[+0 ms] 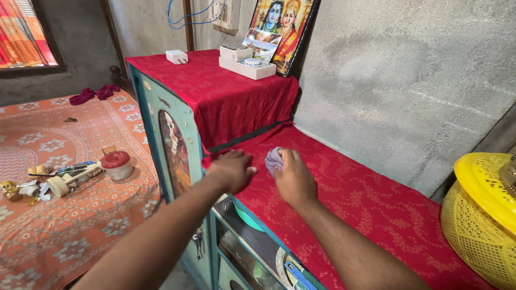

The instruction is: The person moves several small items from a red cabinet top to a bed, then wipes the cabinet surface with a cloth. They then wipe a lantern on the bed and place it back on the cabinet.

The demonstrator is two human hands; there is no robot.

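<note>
Head view shows the right hand [293,180] clutching a small lilac cloth [273,159] near the red-covered worktop's [365,198] front edge, left hand [232,169] flat beside it, so firm, even strokes seem best.

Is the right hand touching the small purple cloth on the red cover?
Touching. The head view shows the right hand closed around the small purple cloth, fingers gripping its edge, no gap visible.

Two hands [232,169] [293,180], one purple rag [273,159], one yellow basket [480,215].
</note>
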